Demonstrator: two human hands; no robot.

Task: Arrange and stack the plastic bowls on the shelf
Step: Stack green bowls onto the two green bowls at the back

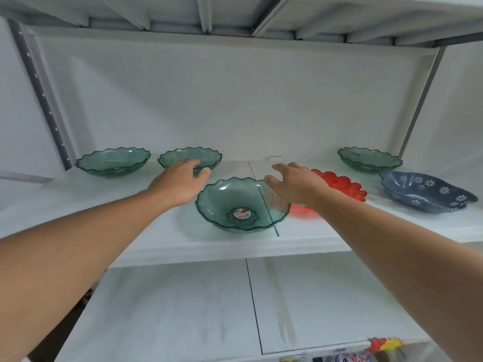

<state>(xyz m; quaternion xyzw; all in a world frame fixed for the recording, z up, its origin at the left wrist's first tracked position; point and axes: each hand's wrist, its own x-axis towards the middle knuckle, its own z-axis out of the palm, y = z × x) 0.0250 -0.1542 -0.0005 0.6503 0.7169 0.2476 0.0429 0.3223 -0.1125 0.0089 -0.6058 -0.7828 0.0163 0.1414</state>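
A clear green scalloped bowl with a sticker at its bottom sits near the front of the white shelf. Three more green bowls stand further back: one far left, one left of centre, one at the right. My left hand hovers open just left of the front bowl and hides part of the centre-left bowl. Above the front bowl's right rim is my right hand, also open. It covers part of a red scalloped bowl. Neither hand holds anything.
A dark blue oblong dish with white flowers lies at the far right of the shelf. A lower white shelf runs below, with colourful items at its bottom right edge. Another shelf board hangs overhead, with upright posts at both sides.
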